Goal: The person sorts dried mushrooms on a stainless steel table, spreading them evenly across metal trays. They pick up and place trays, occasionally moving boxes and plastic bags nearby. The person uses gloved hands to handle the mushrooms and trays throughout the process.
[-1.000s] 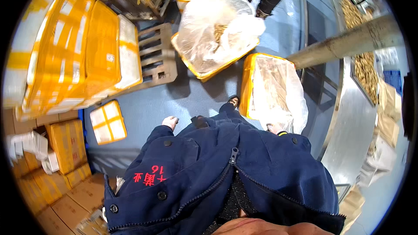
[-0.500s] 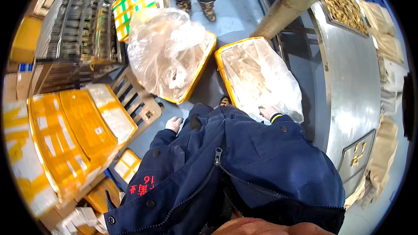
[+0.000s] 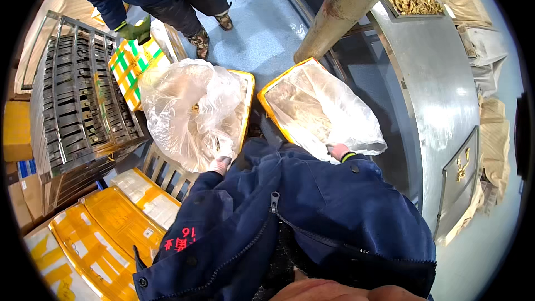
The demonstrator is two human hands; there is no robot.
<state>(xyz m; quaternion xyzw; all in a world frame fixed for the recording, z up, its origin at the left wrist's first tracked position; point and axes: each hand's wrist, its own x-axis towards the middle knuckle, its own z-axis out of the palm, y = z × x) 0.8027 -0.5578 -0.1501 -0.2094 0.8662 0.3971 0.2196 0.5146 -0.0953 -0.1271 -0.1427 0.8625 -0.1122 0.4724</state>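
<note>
Two foam boxes edged with yellow tape sit side by side on the floor before me, each lined with clear plastic. The plastic liner (image 3: 186, 114) of the left box is bunched up and spills over its sides. At its near edge my gloved left hand (image 3: 220, 165) is closed on the plastic. My gloved right hand (image 3: 337, 151) is closed on the near edge of the right box's plastic liner (image 3: 356, 122), which hangs over the right side. Pale contents show dimly through both liners; their kind I cannot make out.
A person (image 3: 161, 0) in dark blue stands beyond the left box, a green-gloved hand on a green-and-yellow-taped box (image 3: 135, 67). A rack of black trays (image 3: 83, 95) and taped cartons (image 3: 106, 234) fill the left. A pillar (image 3: 351, 14) and steel table (image 3: 440, 100) stand right.
My left hand has moved from beside the left box onto its plastic liner. My right hand stays at the right liner. The view has shifted, and more of the other person shows.
</note>
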